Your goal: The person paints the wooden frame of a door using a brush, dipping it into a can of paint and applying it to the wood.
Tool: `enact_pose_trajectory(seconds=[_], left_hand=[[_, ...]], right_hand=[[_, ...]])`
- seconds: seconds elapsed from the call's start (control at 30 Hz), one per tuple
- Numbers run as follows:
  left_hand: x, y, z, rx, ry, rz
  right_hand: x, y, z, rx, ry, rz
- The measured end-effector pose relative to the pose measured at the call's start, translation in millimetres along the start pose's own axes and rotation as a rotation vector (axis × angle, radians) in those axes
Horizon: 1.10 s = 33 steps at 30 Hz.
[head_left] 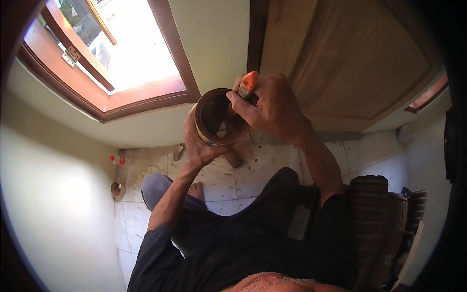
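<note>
A round paint can (198, 127), its inside coated dark brown, is held up in front of me. My left hand (194, 143) is wrapped round its left side and underneath. Above the can's right rim, my right hand (272, 104) is closed on a paintbrush (247, 83) with an orange-red handle end. The brush points down into the can, and its bristles are hard to make out there. Some liquid or a pale reflection shows at the bottom of the can.
An open window with a brown frame (146, 97) is at the upper left. A wooden door (335, 63) stands at the upper right. On the stained tile floor (272, 165) are a red-capped bottle (116, 160) and a small can (117, 189). Striped cushions (372, 209) lie to the right.
</note>
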State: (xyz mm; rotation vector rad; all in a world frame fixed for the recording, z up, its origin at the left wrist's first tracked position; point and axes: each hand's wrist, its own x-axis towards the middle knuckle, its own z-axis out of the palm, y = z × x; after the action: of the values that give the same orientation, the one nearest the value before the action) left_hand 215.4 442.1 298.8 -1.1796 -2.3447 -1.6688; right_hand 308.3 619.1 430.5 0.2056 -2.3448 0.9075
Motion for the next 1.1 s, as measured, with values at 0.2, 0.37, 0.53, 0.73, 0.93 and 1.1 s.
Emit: enact_pose_trajectory(seconds=[0.2, 0.37, 0.53, 0.73, 0.93, 1.1], left_hand=[[0, 3, 13, 0.042, 0.025, 0.062], [0, 12, 15, 0.049, -0.019, -0.04], [-7, 22, 0, 0.061, -0.111, -0.076], [-14, 27, 0, 0.178, -0.122, -0.021], [-10, -13, 6, 0.181, -0.255, 0.014], [2, -46, 18, 0.049, -0.396, -0.116]], right_hand=[[-1, 7, -3, -0.177, -0.075, -0.046], [-1, 15, -10, -0.183, -0.109, -0.071], [5, 19, -21, -0.01, 0.077, -0.129], [-1, 28, -40, 0.052, 0.027, -0.225], [-9, 40, -30, 0.072, -0.119, -0.209], [-28, 39, -14, 0.159, -0.252, -0.092]])
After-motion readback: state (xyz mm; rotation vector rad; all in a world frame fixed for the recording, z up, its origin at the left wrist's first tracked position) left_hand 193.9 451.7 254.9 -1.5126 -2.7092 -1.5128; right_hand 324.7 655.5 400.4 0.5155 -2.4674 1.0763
